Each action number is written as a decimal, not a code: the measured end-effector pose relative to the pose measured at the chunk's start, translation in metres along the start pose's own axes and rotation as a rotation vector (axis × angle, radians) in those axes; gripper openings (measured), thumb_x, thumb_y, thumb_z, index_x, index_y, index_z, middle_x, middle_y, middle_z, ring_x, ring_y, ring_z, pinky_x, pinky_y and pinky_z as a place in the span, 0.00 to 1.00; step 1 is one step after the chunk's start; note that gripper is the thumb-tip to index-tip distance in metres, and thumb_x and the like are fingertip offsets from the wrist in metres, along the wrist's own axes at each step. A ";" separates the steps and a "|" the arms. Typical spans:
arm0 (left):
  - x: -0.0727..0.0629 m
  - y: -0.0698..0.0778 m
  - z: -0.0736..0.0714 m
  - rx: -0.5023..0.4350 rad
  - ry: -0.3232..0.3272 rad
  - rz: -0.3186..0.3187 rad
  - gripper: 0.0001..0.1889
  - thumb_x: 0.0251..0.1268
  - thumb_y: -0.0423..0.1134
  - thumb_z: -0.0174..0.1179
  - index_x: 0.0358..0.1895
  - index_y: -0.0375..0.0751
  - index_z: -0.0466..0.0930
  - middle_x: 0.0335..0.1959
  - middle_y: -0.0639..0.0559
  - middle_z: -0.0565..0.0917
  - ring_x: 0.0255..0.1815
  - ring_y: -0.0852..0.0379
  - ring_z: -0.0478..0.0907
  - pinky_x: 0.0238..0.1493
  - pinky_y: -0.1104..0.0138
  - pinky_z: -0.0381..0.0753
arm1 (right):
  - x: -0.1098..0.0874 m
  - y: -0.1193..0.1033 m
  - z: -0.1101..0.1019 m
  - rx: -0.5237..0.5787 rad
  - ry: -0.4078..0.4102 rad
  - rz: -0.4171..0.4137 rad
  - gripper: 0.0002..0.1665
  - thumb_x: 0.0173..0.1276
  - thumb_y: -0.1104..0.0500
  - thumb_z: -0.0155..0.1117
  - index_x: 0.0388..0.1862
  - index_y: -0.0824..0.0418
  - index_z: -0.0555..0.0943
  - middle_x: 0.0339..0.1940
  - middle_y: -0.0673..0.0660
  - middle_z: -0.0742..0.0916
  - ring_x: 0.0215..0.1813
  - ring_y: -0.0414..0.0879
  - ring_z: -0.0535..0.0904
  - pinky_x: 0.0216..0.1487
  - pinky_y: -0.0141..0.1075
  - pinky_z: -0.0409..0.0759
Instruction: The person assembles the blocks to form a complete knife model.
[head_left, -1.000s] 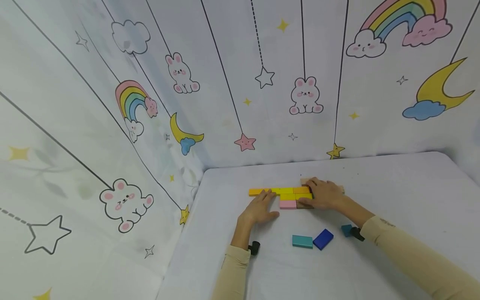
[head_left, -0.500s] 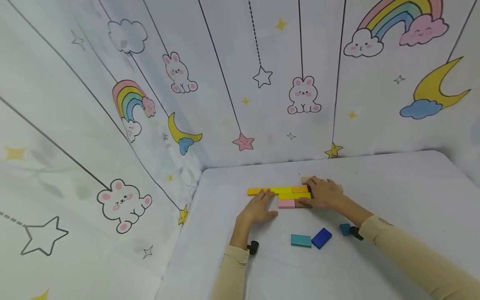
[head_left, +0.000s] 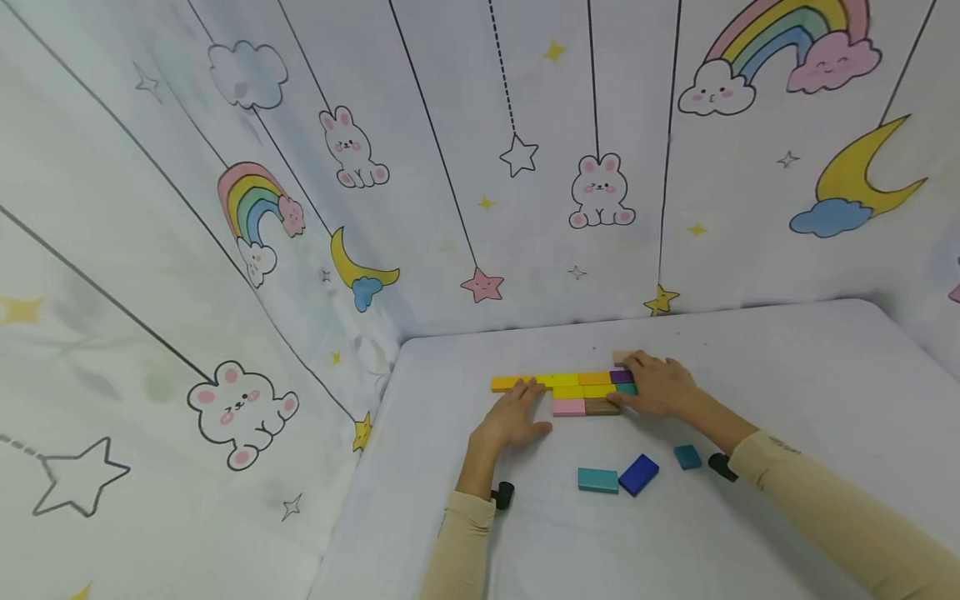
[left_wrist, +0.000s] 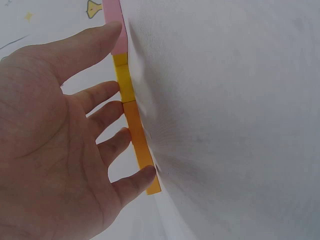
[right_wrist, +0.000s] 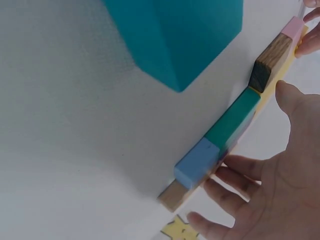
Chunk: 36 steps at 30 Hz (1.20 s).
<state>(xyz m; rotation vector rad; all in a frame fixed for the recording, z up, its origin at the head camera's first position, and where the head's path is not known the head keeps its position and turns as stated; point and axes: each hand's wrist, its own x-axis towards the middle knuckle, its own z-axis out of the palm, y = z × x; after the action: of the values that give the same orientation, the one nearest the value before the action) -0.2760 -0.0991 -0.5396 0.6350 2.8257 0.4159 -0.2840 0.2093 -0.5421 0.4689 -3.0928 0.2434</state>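
Coloured wooden blocks lie in tight rows: an orange block at the left end, yellow blocks, then a pink block and a brown wood-grain block in front. A purple block and a green block show beside my right hand. In the right wrist view a light blue block follows the green one, above a tan block. My right fingers spread loosely along that end. My left hand touches the orange and yellow blocks with extended fingertips.
Nearer on the white table lie a turquoise block, a dark blue block and a small teal block. Behind the table's far edge hangs a printed cloth wall.
My right hand has moved slightly right, uncovering the purple and green blocks and more of the brown one. The left hand stays against the row. The head view has shifted a little.
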 end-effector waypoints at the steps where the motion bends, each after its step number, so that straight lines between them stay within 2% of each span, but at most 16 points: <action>1: 0.000 0.000 0.000 -0.001 0.001 -0.003 0.39 0.73 0.55 0.65 0.82 0.52 0.61 0.85 0.52 0.56 0.85 0.49 0.51 0.82 0.51 0.59 | 0.000 0.002 0.001 0.001 0.001 0.002 0.51 0.71 0.28 0.61 0.73 0.68 0.72 0.70 0.71 0.76 0.63 0.68 0.78 0.67 0.70 0.71; 10: 0.005 -0.006 0.007 0.009 -0.002 -0.018 0.39 0.73 0.57 0.64 0.82 0.55 0.60 0.86 0.55 0.54 0.86 0.50 0.48 0.83 0.51 0.57 | -0.008 0.008 -0.007 -0.011 -0.012 0.029 0.52 0.71 0.28 0.60 0.73 0.70 0.72 0.70 0.72 0.75 0.63 0.68 0.78 0.68 0.70 0.71; 14: 0.001 -0.003 0.003 0.000 0.005 0.000 0.38 0.73 0.55 0.64 0.82 0.51 0.61 0.86 0.51 0.56 0.86 0.48 0.50 0.82 0.49 0.58 | -0.010 0.016 -0.005 -0.024 -0.002 0.028 0.52 0.71 0.28 0.61 0.72 0.70 0.72 0.69 0.71 0.76 0.63 0.68 0.78 0.67 0.70 0.72; 21: 0.000 -0.003 0.002 0.009 -0.002 0.007 0.39 0.74 0.56 0.64 0.82 0.51 0.61 0.86 0.52 0.55 0.86 0.48 0.49 0.82 0.51 0.57 | -0.013 0.030 -0.002 -0.024 0.033 0.023 0.52 0.69 0.27 0.62 0.70 0.71 0.73 0.67 0.72 0.77 0.61 0.68 0.79 0.62 0.70 0.76; 31: 0.000 -0.003 0.001 0.002 0.004 0.008 0.39 0.73 0.56 0.64 0.82 0.51 0.61 0.86 0.51 0.55 0.86 0.48 0.50 0.82 0.50 0.57 | -0.021 0.045 -0.006 -0.013 0.018 0.033 0.54 0.71 0.26 0.58 0.71 0.71 0.73 0.69 0.73 0.76 0.63 0.70 0.78 0.61 0.72 0.75; 36: 0.000 -0.003 0.001 0.009 0.006 0.013 0.39 0.74 0.55 0.64 0.82 0.51 0.61 0.85 0.51 0.56 0.86 0.48 0.50 0.82 0.50 0.57 | -0.027 0.053 -0.008 -0.021 0.031 0.044 0.53 0.71 0.27 0.59 0.70 0.72 0.73 0.69 0.73 0.76 0.62 0.70 0.78 0.59 0.71 0.77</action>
<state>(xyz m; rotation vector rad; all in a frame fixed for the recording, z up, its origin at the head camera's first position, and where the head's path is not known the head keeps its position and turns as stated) -0.2766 -0.1014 -0.5419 0.6553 2.8321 0.4081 -0.2737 0.2683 -0.5427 0.3937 -3.0746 0.2169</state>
